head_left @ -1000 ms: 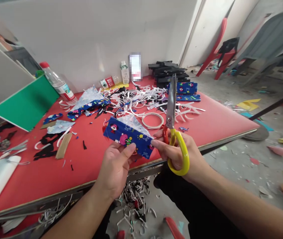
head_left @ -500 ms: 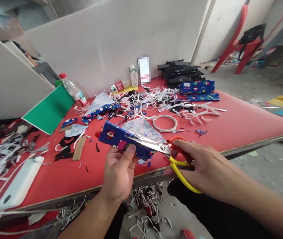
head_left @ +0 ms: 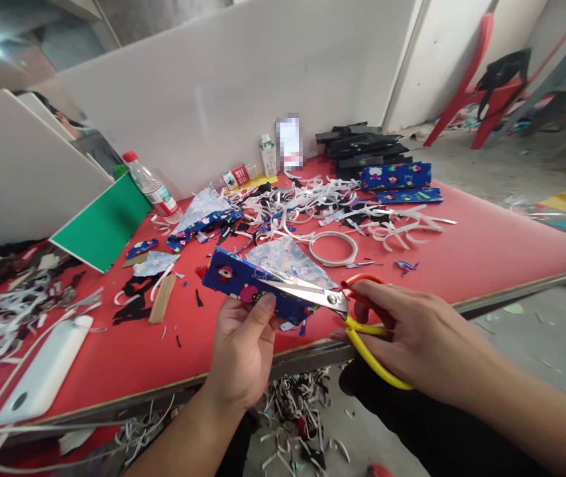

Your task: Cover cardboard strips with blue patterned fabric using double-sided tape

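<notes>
My left hand (head_left: pixel 246 344) pinches a blue printed piece of fabric (head_left: pixel 236 278) between thumb and fingers, just above the table's front edge. The piece is flat, oblong and covered in colourful cartoon figures. My right hand (head_left: pixel 402 324) is closed round the handles of a pair of scissors (head_left: pixel 340 301), one handle red and the other yellow. The blades point left and lie across the upper side of the fabric, nearly together. Whether fabric is between the blades I cannot tell. Behind the fabric, a pale patterned scrap (head_left: pixel 290 262) lies on the table.
The red table (head_left: pixel 502 245) carries a heap of white strips (head_left: pixel 307 199), a tape roll (head_left: pixel 333 248), folded blue fabric (head_left: pixel 397 175) and a black stack (head_left: pixel 362 146). Bottles (head_left: pixel 156 192) stand by the back panel. At left are a green board (head_left: pixel 101 222) and a white power bank-like device (head_left: pixel 47 371).
The whole view has shifted slightly, so everything sits a little further right and lower. Both hands keep their hold, with the scissors still across the fabric.
</notes>
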A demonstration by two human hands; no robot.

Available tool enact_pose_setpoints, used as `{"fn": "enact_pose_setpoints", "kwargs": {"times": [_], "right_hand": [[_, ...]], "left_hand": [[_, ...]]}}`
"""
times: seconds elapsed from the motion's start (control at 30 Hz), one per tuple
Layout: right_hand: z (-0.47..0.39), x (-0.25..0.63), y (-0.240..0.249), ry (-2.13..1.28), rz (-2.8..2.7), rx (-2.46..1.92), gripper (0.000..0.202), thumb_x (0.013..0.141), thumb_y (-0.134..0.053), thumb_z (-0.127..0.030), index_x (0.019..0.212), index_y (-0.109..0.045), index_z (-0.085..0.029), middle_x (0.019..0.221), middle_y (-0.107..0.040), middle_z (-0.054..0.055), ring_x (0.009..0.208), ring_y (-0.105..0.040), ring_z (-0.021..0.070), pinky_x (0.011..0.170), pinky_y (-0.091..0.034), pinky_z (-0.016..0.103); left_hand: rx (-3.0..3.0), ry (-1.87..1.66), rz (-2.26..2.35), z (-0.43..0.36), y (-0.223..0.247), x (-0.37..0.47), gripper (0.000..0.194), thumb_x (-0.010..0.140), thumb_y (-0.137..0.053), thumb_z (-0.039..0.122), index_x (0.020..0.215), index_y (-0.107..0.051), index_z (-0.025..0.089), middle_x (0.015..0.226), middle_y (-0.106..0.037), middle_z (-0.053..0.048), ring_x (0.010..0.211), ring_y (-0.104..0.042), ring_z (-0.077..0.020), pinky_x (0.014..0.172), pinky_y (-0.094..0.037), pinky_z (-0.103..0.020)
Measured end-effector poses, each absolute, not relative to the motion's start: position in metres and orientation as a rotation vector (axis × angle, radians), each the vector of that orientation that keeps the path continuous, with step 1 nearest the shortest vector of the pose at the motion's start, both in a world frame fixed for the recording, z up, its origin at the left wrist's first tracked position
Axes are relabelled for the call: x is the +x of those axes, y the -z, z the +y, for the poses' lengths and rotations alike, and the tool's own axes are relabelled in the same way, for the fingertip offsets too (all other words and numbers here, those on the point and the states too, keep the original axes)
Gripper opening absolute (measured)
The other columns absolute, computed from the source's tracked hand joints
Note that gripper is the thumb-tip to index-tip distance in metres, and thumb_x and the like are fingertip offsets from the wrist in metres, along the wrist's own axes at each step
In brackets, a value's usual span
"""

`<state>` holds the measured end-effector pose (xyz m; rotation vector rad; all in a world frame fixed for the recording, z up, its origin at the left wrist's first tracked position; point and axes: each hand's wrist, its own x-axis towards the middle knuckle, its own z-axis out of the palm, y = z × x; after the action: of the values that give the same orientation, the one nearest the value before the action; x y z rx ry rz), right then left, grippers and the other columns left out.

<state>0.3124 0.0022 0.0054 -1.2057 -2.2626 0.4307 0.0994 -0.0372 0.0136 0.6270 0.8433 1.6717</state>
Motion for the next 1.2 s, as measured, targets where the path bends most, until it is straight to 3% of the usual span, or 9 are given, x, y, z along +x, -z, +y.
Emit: {"fn": "enact_pose_setpoints", "kwargs": {"times": [0.2, 0.4, 0.67, 0.83, 1.0, 1.1, 1.2], "right_hand": [[0.003, 0.314, -0.003, -0.411, -2.264, -1.205, 0.012, 0.084, -0.064, -0.036, 0.084, -0.059, -0.025, 0.058, -0.057, -0.003, 0.043, -0.046, 0.0132, 0.046, -0.035, 0.027], [0.002, 0.316, 0.000, -0.253, -2.282, -1.216, 0.016, 0.084, -0.068, -0.038, 0.080, -0.059, -0.025, 0.055, -0.057, -0.004, 0.041, -0.043, 0.0127, 0.047, -0.033, 0.027], [-0.001, 0.314, 0.003, -0.163, -2.307, -1.248, 0.040, 0.096, -0.059, -0.058, 0.074, -0.059, -0.025, 0.047, -0.049, -0.003, 0.040, -0.038, 0.0143, 0.047, -0.022, 0.029], [0.001, 0.313, 0.007, -0.287, -2.322, -1.325, 0.030, 0.091, -0.064, -0.050, 0.075, -0.058, -0.025, 0.049, -0.049, -0.004, 0.042, -0.037, 0.0136, 0.046, -0.023, 0.028], [-0.001, 0.308, -0.003, -0.551, -2.343, -1.420, 0.030, 0.087, -0.065, -0.052, 0.077, -0.055, -0.025, 0.051, -0.054, -0.004, 0.044, -0.043, 0.0137, 0.045, -0.028, 0.026], [-0.002, 0.306, -0.009, -0.534, -2.367, -1.423, 0.034, 0.081, -0.071, -0.056, 0.083, -0.056, -0.025, 0.056, -0.060, -0.003, 0.045, -0.048, 0.0147, 0.045, -0.029, 0.026], [-0.003, 0.306, -0.009, -0.521, -2.370, -1.404, 0.027, 0.082, -0.068, -0.049, 0.090, -0.060, -0.024, 0.056, -0.060, -0.003, 0.044, -0.051, 0.0150, 0.045, -0.031, 0.026]], "left_hand": [[0.612, -1.662, 0.801, -0.036, -0.013, 0.099, 0.017, 0.078, -0.091, 0.019, 0.089, -0.079, 0.025, 0.090, -0.083, 0.001, 0.083, -0.080, -0.0155, 0.074, -0.067, -0.025], [0.553, -1.658, 0.797, -0.037, -0.012, 0.101, 0.020, 0.075, -0.094, 0.019, 0.086, -0.078, 0.026, 0.086, -0.083, 0.003, 0.073, -0.078, -0.0123, 0.063, -0.064, -0.019], [0.498, -1.671, 0.885, -0.036, -0.009, 0.104, 0.026, 0.070, -0.097, 0.020, 0.087, -0.077, 0.022, 0.080, -0.081, 0.002, 0.066, -0.076, -0.0119, 0.060, -0.063, -0.019], [0.491, -1.681, 0.918, -0.034, -0.006, 0.104, 0.027, 0.068, -0.098, 0.021, 0.084, -0.076, 0.021, 0.078, -0.080, 0.002, 0.064, -0.075, -0.0121, 0.071, -0.066, -0.026], [0.503, -1.677, 0.883, -0.035, -0.009, 0.103, 0.028, 0.069, -0.098, 0.020, 0.089, -0.078, 0.022, 0.089, -0.084, 0.001, 0.076, -0.079, -0.0141, 0.076, -0.066, -0.025], [0.545, -1.665, 0.865, -0.035, -0.010, 0.101, 0.027, 0.069, -0.097, 0.020, 0.090, -0.079, 0.023, 0.089, -0.084, 0.001, 0.079, -0.079, -0.0154, 0.077, -0.067, -0.026], [0.572, -1.667, 0.885, -0.035, -0.010, 0.099, 0.025, 0.071, -0.095, 0.020, 0.091, -0.080, 0.023, 0.090, -0.084, 0.001, 0.078, -0.079, -0.0160, 0.077, -0.068, -0.027]]}}
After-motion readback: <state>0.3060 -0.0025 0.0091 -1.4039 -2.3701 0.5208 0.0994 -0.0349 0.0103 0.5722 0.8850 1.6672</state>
